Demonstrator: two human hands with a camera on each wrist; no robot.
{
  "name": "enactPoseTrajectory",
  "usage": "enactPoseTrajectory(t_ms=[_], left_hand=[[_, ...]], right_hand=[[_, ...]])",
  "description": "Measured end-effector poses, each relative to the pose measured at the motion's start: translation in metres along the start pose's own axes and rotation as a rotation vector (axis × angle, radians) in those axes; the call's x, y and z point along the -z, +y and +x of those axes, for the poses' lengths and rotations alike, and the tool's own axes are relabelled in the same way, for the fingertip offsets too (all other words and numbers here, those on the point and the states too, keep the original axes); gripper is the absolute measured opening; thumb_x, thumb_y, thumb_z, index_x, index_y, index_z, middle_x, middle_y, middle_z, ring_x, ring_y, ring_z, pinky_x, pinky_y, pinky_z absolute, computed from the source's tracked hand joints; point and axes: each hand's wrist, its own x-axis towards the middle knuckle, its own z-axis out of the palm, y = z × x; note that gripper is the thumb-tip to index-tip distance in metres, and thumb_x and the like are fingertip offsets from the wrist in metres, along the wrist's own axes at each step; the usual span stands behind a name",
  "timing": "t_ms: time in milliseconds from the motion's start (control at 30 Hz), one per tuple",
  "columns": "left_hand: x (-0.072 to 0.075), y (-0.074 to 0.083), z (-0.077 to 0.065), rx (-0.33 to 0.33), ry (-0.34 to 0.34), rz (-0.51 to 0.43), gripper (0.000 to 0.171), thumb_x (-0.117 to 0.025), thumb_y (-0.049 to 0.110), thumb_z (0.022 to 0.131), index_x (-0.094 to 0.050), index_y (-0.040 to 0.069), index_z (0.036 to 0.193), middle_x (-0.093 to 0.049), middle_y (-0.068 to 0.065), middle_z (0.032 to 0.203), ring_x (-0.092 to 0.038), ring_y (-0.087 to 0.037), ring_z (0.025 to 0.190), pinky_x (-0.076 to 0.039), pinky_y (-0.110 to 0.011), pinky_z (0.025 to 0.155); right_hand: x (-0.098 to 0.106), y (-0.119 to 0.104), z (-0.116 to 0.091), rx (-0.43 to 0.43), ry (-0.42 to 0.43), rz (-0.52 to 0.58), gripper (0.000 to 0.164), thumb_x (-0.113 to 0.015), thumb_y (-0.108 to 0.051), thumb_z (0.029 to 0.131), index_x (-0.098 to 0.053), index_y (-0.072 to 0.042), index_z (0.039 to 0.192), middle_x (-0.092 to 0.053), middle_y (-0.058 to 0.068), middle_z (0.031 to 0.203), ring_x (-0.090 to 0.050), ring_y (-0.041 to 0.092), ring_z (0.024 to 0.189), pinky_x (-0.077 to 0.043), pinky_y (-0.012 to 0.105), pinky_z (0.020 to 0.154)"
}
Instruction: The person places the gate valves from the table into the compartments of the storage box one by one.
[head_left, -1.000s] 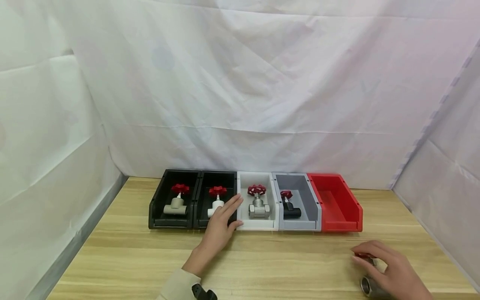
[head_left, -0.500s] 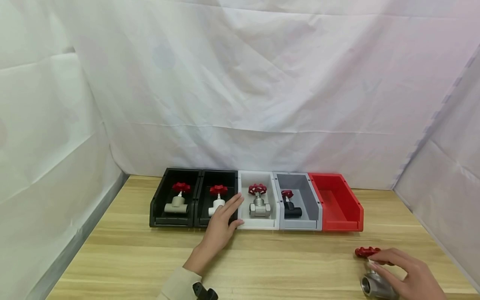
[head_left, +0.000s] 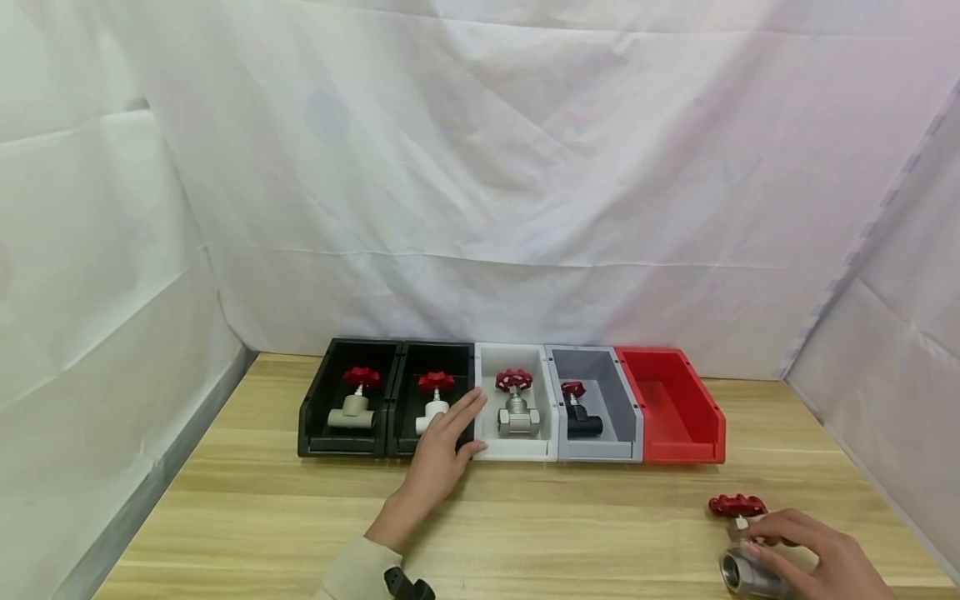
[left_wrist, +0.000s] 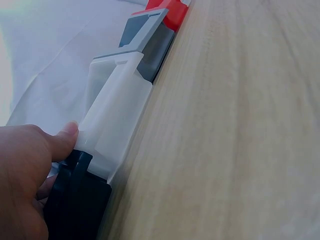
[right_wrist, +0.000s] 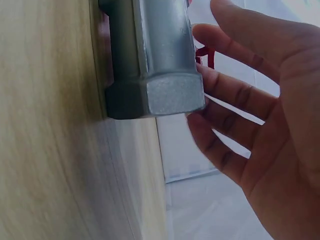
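Observation:
My left hand rests over the divider between the second black bin and the white bin, fingers fairly straight. In the left wrist view its thumb lies on the white bin's edge. At the right front, a steel gate valve with a red handwheel sits on the table. My right hand is at its stem, thumb and index finger on either side. In the right wrist view the fingers spread beside the valve body, the thumb apart from it.
The bin row also has a black bin with a beige valve, a grey bin with a black valve, and a red bin at its right end. A white valve and a steel valve stand in the middle bins. White cloth hangs behind.
My right hand has come off the red handwheel and moved down and right to the stem, uncovering the wheel. The steel valve has barely moved. My left hand stays where it was.

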Motion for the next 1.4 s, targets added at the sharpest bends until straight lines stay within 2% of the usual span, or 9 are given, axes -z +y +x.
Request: enactPoseTrajectory(t_ms=[200,400,633,733,867,1067,1400], left_hand=[[-0.001,0.000,0.000,-0.006,0.004,0.004,0.069,-0.075,0.016,0.081,-0.046,0.020,0.144,-0.040,0.006,0.149,-0.055,-0.026,0.099,-0.044,-0.045,0.091],[-0.001,-0.001,0.000,-0.009,0.009,0.006,0.070,-0.075,0.016,0.081,-0.046,0.020,0.144,-0.040,0.005,0.149,-0.055,-0.025,0.098,-0.044,-0.045,0.091],[-0.001,-0.001,0.000,-0.007,0.001,0.004,0.070,-0.075,0.016,0.081,-0.046,0.020,0.144,-0.039,0.006,0.149,-0.055,-0.025,0.098,-0.045,-0.044,0.089],[-0.001,-0.002,0.000,-0.007,0.004,0.006,0.069,-0.075,0.016,0.080,-0.047,0.018,0.143,-0.040,0.006,0.149,-0.055,-0.025,0.099,-0.045,-0.045,0.090],[-0.001,-0.002,0.000,-0.011,0.007,0.004,0.068,-0.076,0.016,0.080,-0.048,0.015,0.142,-0.040,0.005,0.148,-0.055,-0.026,0.099,-0.045,-0.045,0.090],[0.000,-0.001,0.000,-0.009,0.002,0.006,0.069,-0.075,0.017,0.081,-0.047,0.018,0.143,-0.039,0.006,0.149,-0.054,-0.023,0.096,-0.046,-0.043,0.088],[0.000,-0.002,0.000,-0.004,0.000,0.005,0.070,-0.075,0.017,0.080,-0.046,0.020,0.144,-0.039,0.007,0.149,-0.054,-0.023,0.097,-0.046,-0.042,0.087]], right_hand=[[-0.002,0.006,0.001,0.025,-0.050,-0.004,0.028,-0.072,-0.054,0.077,-0.070,-0.033,0.096,-0.059,-0.011,0.097,-0.054,0.003,0.081,-0.050,0.023,0.067],[-0.006,0.011,0.003,0.090,-0.104,0.075,0.031,-0.067,-0.052,0.083,-0.070,-0.030,0.104,-0.062,-0.011,0.097,-0.056,-0.001,0.080,-0.051,0.021,0.066],[-0.006,0.013,0.006,0.019,-0.246,0.154,0.038,-0.063,-0.048,0.089,-0.066,-0.021,0.115,-0.062,-0.002,0.108,-0.056,0.001,0.084,-0.050,0.020,0.068],[-0.006,0.014,0.007,0.018,-0.280,0.186,0.039,-0.063,-0.044,0.090,-0.065,-0.018,0.118,-0.062,0.002,0.111,-0.055,0.001,0.084,-0.050,0.021,0.069],[-0.006,0.017,0.007,0.031,-0.307,0.202,0.039,-0.064,-0.041,0.090,-0.063,-0.016,0.121,-0.061,0.004,0.113,-0.053,0.002,0.084,-0.049,0.021,0.069],[-0.005,0.021,0.006,0.036,-0.350,0.241,0.042,-0.066,-0.039,0.089,-0.061,-0.016,0.124,-0.059,0.006,0.116,-0.052,0.001,0.085,-0.048,0.020,0.069],[-0.010,0.022,0.005,0.050,-0.361,0.280,0.045,-0.068,-0.035,0.089,-0.058,-0.017,0.128,-0.057,0.001,0.115,-0.049,0.002,0.087,-0.047,0.022,0.070]])
